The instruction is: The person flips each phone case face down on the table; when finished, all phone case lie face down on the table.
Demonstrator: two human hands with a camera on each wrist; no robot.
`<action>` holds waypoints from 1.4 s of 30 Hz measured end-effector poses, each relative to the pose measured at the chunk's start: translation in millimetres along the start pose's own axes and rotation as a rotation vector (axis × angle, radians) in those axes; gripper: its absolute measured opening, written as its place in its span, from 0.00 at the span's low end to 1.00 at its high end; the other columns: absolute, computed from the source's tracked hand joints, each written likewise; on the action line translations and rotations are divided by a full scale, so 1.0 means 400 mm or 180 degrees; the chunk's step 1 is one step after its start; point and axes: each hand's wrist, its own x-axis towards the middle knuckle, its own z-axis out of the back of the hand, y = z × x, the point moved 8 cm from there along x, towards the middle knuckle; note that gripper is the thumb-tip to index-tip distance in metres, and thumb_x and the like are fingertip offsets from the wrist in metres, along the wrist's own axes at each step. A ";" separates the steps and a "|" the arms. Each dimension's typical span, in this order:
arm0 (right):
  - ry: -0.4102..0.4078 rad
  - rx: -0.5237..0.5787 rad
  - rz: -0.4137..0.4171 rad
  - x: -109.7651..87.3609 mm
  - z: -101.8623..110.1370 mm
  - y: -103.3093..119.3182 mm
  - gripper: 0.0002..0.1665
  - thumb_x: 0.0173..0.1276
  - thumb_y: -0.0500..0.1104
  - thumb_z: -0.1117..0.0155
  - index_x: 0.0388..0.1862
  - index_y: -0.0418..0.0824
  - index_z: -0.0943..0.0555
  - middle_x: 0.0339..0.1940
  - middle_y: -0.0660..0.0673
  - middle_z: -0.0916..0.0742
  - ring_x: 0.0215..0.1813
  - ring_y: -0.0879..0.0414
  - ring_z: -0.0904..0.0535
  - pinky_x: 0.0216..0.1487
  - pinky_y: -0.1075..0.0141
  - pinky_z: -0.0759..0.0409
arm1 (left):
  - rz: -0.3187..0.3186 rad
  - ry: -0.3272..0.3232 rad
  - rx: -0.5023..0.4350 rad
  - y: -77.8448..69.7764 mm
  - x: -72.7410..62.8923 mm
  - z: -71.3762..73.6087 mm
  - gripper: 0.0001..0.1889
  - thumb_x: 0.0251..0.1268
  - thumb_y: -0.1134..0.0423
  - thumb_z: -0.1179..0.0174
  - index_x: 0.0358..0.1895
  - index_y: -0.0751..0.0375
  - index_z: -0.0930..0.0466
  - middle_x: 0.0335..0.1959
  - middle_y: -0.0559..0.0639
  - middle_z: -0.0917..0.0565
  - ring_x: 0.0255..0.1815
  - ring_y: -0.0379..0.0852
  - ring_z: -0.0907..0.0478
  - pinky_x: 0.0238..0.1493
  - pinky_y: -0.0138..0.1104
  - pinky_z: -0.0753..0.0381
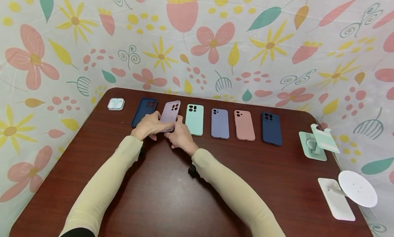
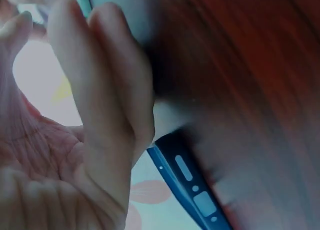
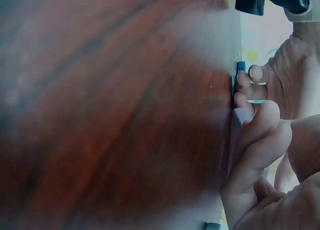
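Note:
A lilac phone case [image 1: 168, 113] with camera holes at its far end is between my two hands, near the table's back left. My left hand [image 1: 150, 125] grips its near left side, the thumb reaching across the near end. On the near right corner, my right hand [image 1: 181, 135] pinches it. Fingers hide the case's near end. A dark blue phone case [image 1: 144, 108] lies just left of it, partly behind my left hand; its edge with cutouts [image 2: 192, 190] shows in the left wrist view. Right of my right hand lies a mint phone case [image 1: 194, 120].
Farther right along the row lie a periwinkle case [image 1: 220, 123], a pink case [image 1: 244, 125] and another dark blue case [image 1: 272, 128]. Boxed earphones [image 1: 116, 104] sit at the back left. A mint stand [image 1: 314, 144] and a white stand [image 1: 337, 199] occupy the right edge.

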 end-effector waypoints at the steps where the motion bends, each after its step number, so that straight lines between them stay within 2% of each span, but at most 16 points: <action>1: 0.0015 -0.0011 0.0022 -0.008 0.001 0.008 0.57 0.75 0.42 0.27 0.90 0.47 0.53 0.30 0.41 0.10 0.16 0.48 0.14 0.22 0.59 0.12 | 0.0010 -0.0040 0.0027 -0.001 0.000 -0.001 0.51 0.58 0.20 0.36 0.65 0.64 0.28 0.48 0.63 0.14 0.23 0.51 0.11 0.31 0.40 0.10; 3: 0.0007 -0.0014 0.0092 -0.029 0.006 0.027 0.56 0.76 0.41 0.28 0.90 0.46 0.53 0.29 0.39 0.10 0.15 0.49 0.15 0.22 0.60 0.14 | 0.0007 -0.0102 0.0068 -0.004 0.001 -0.004 0.51 0.58 0.21 0.37 0.67 0.65 0.28 0.49 0.64 0.14 0.23 0.51 0.11 0.29 0.40 0.10; 6: -0.0028 0.0055 0.0110 -0.055 0.017 0.051 0.55 0.76 0.39 0.28 0.90 0.44 0.52 0.42 0.37 0.08 0.14 0.49 0.16 0.22 0.60 0.14 | -0.0030 -0.0141 0.0099 -0.008 0.004 -0.004 0.49 0.60 0.24 0.38 0.67 0.66 0.29 0.49 0.64 0.15 0.22 0.51 0.11 0.28 0.39 0.11; 8: -0.0027 0.0119 0.0086 -0.068 0.025 0.060 0.56 0.76 0.40 0.27 0.90 0.44 0.52 0.45 0.36 0.08 0.14 0.48 0.16 0.22 0.59 0.14 | -0.0047 -0.0120 0.0025 -0.008 0.007 -0.004 0.45 0.62 0.26 0.39 0.65 0.65 0.27 0.46 0.64 0.14 0.21 0.50 0.12 0.29 0.38 0.10; 10: 0.0007 0.0116 0.0037 -0.063 0.024 0.052 0.55 0.76 0.41 0.27 0.90 0.45 0.52 0.42 0.37 0.08 0.15 0.48 0.16 0.22 0.59 0.14 | -0.0058 -0.0031 -0.0159 -0.007 0.009 -0.008 0.42 0.65 0.28 0.39 0.62 0.65 0.26 0.42 0.63 0.15 0.22 0.48 0.13 0.29 0.38 0.09; 14: 0.0118 0.0096 -0.0073 -0.035 0.011 0.016 0.56 0.76 0.44 0.27 0.90 0.43 0.52 0.23 0.40 0.12 0.15 0.50 0.17 0.21 0.60 0.14 | -0.0093 0.0271 -0.0655 -0.003 0.008 -0.025 0.39 0.70 0.28 0.39 0.63 0.62 0.26 0.34 0.60 0.15 0.24 0.47 0.15 0.31 0.39 0.07; 17: 0.0179 0.0171 -0.0171 -0.027 0.007 0.000 0.57 0.75 0.46 0.25 0.90 0.42 0.51 0.23 0.41 0.13 0.15 0.50 0.17 0.22 0.59 0.13 | -0.0115 0.0487 -0.0988 0.005 0.008 -0.039 0.39 0.73 0.28 0.41 0.68 0.59 0.27 0.32 0.59 0.13 0.24 0.46 0.14 0.32 0.39 0.07; 21: 0.0262 0.0213 -0.0269 -0.040 0.013 0.009 0.58 0.75 0.48 0.24 0.90 0.40 0.50 0.24 0.40 0.13 0.15 0.51 0.17 0.22 0.60 0.14 | -0.0093 0.0678 -0.1325 0.016 0.004 -0.047 0.38 0.77 0.30 0.44 0.73 0.56 0.29 0.34 0.60 0.14 0.25 0.47 0.13 0.32 0.37 0.07; 24: 0.0257 0.0156 -0.0287 -0.039 0.016 0.012 0.57 0.75 0.50 0.25 0.89 0.38 0.49 0.24 0.41 0.13 0.16 0.52 0.17 0.22 0.62 0.15 | -0.0063 0.0772 -0.1476 0.021 -0.001 -0.045 0.40 0.78 0.30 0.46 0.78 0.55 0.32 0.37 0.59 0.16 0.27 0.48 0.12 0.34 0.37 0.06; 27: 0.0215 0.0104 -0.0311 -0.037 0.019 0.013 0.56 0.75 0.52 0.25 0.88 0.37 0.47 0.23 0.43 0.13 0.15 0.54 0.18 0.21 0.63 0.16 | -0.0010 0.0779 -0.1517 0.027 -0.004 -0.035 0.43 0.77 0.29 0.45 0.83 0.54 0.36 0.36 0.57 0.15 0.28 0.46 0.12 0.34 0.36 0.07; 29: 0.0194 0.0106 -0.0327 -0.042 0.021 0.017 0.55 0.76 0.53 0.25 0.88 0.37 0.47 0.23 0.43 0.14 0.15 0.55 0.19 0.20 0.65 0.16 | 0.0004 0.0707 -0.1532 0.033 -0.004 -0.023 0.44 0.76 0.28 0.44 0.83 0.54 0.36 0.34 0.55 0.14 0.28 0.45 0.13 0.33 0.34 0.08; 31: 0.0172 0.0107 -0.0320 -0.046 0.021 0.022 0.55 0.76 0.53 0.26 0.87 0.37 0.46 0.22 0.44 0.15 0.14 0.57 0.20 0.19 0.66 0.17 | -0.0064 0.0559 -0.1561 0.035 -0.004 -0.006 0.43 0.76 0.30 0.41 0.82 0.54 0.35 0.33 0.52 0.14 0.27 0.43 0.14 0.31 0.33 0.10; 35: 0.0132 0.0100 -0.0292 -0.048 0.021 0.029 0.55 0.76 0.53 0.25 0.88 0.37 0.45 0.21 0.45 0.16 0.14 0.58 0.21 0.18 0.66 0.18 | -0.0468 0.0106 -0.1606 0.024 -0.004 0.037 0.36 0.80 0.42 0.35 0.82 0.53 0.33 0.31 0.52 0.15 0.24 0.42 0.17 0.28 0.33 0.11; 38: 0.0131 0.0088 -0.0295 -0.048 0.020 0.032 0.55 0.76 0.53 0.24 0.88 0.38 0.45 0.21 0.46 0.16 0.13 0.58 0.22 0.17 0.66 0.19 | -0.0791 -0.0192 -0.1526 0.015 -0.009 0.061 0.32 0.81 0.52 0.34 0.82 0.52 0.31 0.29 0.52 0.16 0.23 0.44 0.17 0.28 0.37 0.10; 42: 0.0150 0.0062 -0.0315 -0.046 0.017 0.032 0.54 0.76 0.53 0.25 0.88 0.39 0.45 0.20 0.46 0.16 0.13 0.58 0.22 0.16 0.67 0.20 | -0.0963 -0.0337 -0.1434 0.011 -0.017 0.074 0.27 0.82 0.57 0.35 0.79 0.54 0.26 0.27 0.51 0.15 0.21 0.43 0.17 0.30 0.42 0.07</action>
